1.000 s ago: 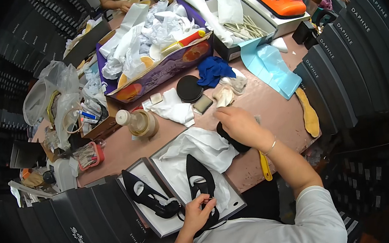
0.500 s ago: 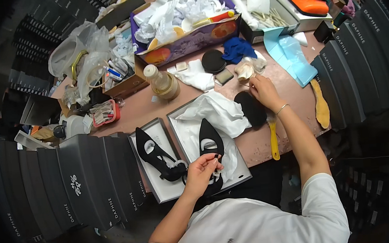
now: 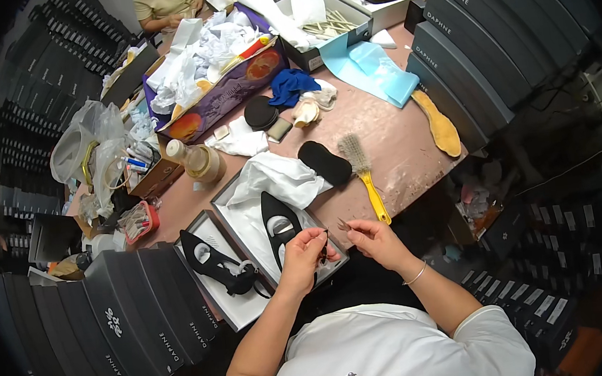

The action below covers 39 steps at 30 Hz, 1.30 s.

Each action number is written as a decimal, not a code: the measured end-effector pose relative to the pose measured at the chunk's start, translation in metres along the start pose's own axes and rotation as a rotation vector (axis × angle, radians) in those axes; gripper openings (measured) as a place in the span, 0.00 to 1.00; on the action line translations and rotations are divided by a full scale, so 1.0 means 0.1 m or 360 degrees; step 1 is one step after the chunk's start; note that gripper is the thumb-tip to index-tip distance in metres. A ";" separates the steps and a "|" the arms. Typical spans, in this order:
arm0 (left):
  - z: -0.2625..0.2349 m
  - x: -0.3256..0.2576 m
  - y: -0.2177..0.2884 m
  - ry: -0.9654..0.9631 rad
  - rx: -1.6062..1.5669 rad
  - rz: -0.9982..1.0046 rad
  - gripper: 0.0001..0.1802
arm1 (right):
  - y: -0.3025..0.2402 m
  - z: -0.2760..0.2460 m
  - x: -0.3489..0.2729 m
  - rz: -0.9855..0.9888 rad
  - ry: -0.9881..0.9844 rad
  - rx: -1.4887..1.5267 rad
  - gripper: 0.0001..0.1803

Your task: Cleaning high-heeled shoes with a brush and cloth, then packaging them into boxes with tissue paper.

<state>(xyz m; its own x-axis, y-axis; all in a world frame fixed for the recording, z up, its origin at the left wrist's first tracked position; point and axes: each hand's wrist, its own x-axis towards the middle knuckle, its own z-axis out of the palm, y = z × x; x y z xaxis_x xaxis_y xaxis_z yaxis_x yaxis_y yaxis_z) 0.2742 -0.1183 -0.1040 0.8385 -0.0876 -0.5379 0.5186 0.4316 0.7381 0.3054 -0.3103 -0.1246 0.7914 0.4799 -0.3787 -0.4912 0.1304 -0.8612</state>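
My left hand [image 3: 302, 260] pinches the black strap [image 3: 325, 235] of a pointed black shoe [image 3: 272, 209], whose rear part my hand hides. Close beside it, my right hand [image 3: 380, 244] holds a small metal tool with a forked, pointed tip [image 3: 343, 224]; its exact kind is unclear. The tip points toward the strap, apart from it. That shoe lies over a grey shoebox [image 3: 224, 197] lined with white tissue paper [image 3: 275, 179]. A matching black shoe [image 3: 208, 258] with pale stuffing rests in the lid [image 3: 244, 311] at left.
Beyond the box lie a black pad [image 3: 325, 164], a yellow-handled brush [image 3: 371, 188], a blue cloth [image 3: 293, 87] and a glass bottle [image 3: 197, 160]. A purple carton [image 3: 227, 93] holds crumpled paper. Dark shoeboxes [image 3: 139, 309] are stacked on both sides. Another person [image 3: 169, 3] sits at the far side.
My right hand has come back from beside the black pad to my left hand, now with the small metal tool. The view has shifted, bringing the other person into sight.
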 end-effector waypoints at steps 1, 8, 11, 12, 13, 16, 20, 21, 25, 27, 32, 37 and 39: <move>0.01 0.00 0.00 -0.0009 -0.0013 0.0001 0.06 | 0.01 0.02 -0.01 -0.0060 0.0013 -0.0053 0.15; 0.01 0.00 -0.01 -0.0049 -0.0004 0.0005 0.07 | 0.17 0.07 0.07 -0.0362 0.0025 -0.0325 0.14; 0.00 0.00 -0.02 -0.0064 0.0018 0.0003 0.07 | 0.12 0.08 0.07 -0.0393 0.0037 -0.0466 0.14; -0.01 0.01 -0.02 -0.0066 0.0029 -0.0001 0.07 | 0.10 0.09 0.06 -0.0405 0.0041 -0.0506 0.14; 0.00 0.01 -0.01 -0.0065 0.0022 0.0000 0.07 | 0.10 0.10 0.06 -0.0454 0.0082 -0.0571 0.14; 0.02 0.01 -0.01 -0.0058 0.0010 -0.0003 0.07 | 0.07 0.12 0.04 -0.0605 0.0200 -0.0761 0.14; 0.03 0.01 -0.02 -0.0039 0.0016 -0.0003 0.06 | 0.06 0.13 0.03 -0.0721 0.0269 -0.0910 0.14; 0.03 0.01 -0.01 -0.0034 0.0016 0.0000 0.06 | 0.06 0.12 0.04 -0.0726 0.0267 -0.0924 0.14; 0.05 0.01 -0.01 -0.0036 0.0021 -0.0017 0.06 | 0.05 0.12 0.02 -0.0761 0.0306 -0.0967 0.14; 0.05 0.01 -0.02 -0.0039 0.0014 -0.0013 0.06 | 0.07 0.12 0.02 -0.0743 0.0337 -0.0966 0.14; -0.04 -0.02 0.07 0.0047 0.0179 0.0166 0.08 | -0.19 -0.03 0.30 -0.0822 0.0413 -0.0923 0.12; -0.39 -0.10 0.36 0.0521 0.0536 0.0824 0.20 | -0.71 -0.44 1.22 -0.0863 0.0457 -0.1617 0.23; -0.64 -0.28 0.41 0.0682 0.0572 0.0898 0.23 | -0.74 -0.29 1.22 -0.1500 0.0591 -0.1734 0.28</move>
<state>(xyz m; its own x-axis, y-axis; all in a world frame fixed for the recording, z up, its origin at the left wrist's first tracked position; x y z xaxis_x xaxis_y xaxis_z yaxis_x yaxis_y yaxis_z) 0.2610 -0.0410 -0.0849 0.8912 0.4426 -0.0997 0.1185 -0.0150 0.9928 0.4490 -0.2865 -0.1174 0.7832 0.3249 0.5301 0.6163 -0.5184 -0.5928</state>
